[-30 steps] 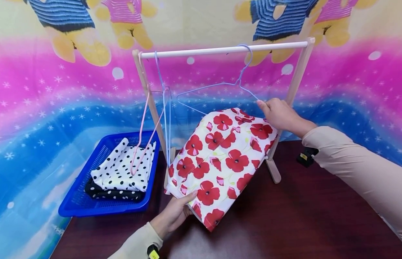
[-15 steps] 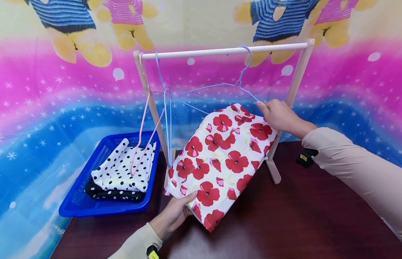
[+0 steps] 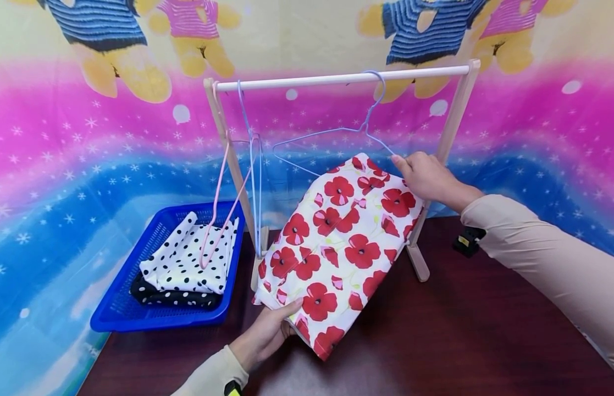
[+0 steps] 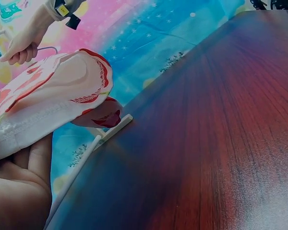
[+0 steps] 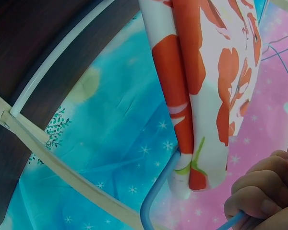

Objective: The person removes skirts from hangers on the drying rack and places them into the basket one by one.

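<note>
A folded white cloth with red poppies (image 3: 336,247) slants across the middle of the head view. My left hand (image 3: 267,333) grips its lower left edge, thumb on top and fingers underneath. A blue wire hanger (image 3: 369,114) hangs by its hook from the rail, and my right hand (image 3: 427,176) pinches its right shoulder. In the right wrist view the hanger's bent end (image 5: 158,184) runs into the fold of the cloth; its lower bar is hidden there. Seen from the left wrist, the cloth's rolled, layered end (image 4: 86,81) rises beyond my palm (image 4: 14,196).
A wooden rack with a white rail (image 3: 307,81) stands on the dark red table (image 3: 485,324). Another blue hanger (image 3: 254,192) and a pink hanger (image 3: 216,192) hang at its left end. A blue basket (image 3: 109,316) holds folded polka-dot cloths (image 3: 188,258).
The poppy cloth's upper corner has risen a little past the hanger's lower bar, and its lower corner has dropped slightly. My right hand stays on the hanger.
</note>
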Action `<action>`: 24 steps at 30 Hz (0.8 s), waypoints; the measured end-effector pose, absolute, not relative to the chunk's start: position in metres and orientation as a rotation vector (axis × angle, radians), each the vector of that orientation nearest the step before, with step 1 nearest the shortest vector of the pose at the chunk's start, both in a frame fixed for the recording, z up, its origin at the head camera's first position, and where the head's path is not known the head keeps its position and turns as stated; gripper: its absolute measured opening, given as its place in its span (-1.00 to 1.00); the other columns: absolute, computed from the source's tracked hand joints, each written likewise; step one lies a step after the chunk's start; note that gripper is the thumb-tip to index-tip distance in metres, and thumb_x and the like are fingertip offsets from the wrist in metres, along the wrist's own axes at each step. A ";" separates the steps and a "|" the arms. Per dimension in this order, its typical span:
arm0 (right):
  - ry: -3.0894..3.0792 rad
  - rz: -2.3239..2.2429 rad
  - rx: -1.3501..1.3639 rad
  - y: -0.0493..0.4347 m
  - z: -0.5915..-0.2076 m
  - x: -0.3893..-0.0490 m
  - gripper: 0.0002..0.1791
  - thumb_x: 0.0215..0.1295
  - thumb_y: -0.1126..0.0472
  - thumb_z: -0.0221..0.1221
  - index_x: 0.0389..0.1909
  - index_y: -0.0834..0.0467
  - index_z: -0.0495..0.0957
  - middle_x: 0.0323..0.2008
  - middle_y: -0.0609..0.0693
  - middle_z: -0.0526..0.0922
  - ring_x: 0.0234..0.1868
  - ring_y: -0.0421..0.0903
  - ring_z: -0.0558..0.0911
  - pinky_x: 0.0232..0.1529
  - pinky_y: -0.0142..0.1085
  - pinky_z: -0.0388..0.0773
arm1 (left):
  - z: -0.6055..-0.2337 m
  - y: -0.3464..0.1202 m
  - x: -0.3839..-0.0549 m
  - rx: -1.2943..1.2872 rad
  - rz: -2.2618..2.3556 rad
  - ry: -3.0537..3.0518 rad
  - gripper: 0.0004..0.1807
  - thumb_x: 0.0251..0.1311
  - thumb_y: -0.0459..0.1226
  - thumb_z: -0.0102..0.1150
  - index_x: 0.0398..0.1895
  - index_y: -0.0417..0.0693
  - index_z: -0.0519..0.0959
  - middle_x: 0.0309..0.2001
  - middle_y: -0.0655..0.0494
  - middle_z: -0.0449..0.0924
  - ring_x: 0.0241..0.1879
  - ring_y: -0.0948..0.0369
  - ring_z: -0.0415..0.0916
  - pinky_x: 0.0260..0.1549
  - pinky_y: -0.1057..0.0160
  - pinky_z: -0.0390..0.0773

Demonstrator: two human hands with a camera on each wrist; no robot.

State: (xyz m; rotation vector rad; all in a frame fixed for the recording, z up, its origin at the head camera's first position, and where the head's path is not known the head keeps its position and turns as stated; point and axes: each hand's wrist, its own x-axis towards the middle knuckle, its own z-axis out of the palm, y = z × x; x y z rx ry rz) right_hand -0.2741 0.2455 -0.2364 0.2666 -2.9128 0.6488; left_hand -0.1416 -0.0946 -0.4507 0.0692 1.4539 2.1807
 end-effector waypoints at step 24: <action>-2.900 0.684 0.298 0.245 -0.236 -0.276 -0.35 0.63 -0.18 -0.29 -0.66 0.10 0.27 -0.74 -0.10 0.16 -0.73 -0.14 0.19 -0.71 -0.36 0.12 | -0.442 -0.108 -0.153 0.035 2.155 1.713 -0.41 0.41 -0.17 0.15 0.33 -0.35 0.28 -0.06 0.17 0.75 -0.13 0.33 0.72 -0.06 0.32 0.68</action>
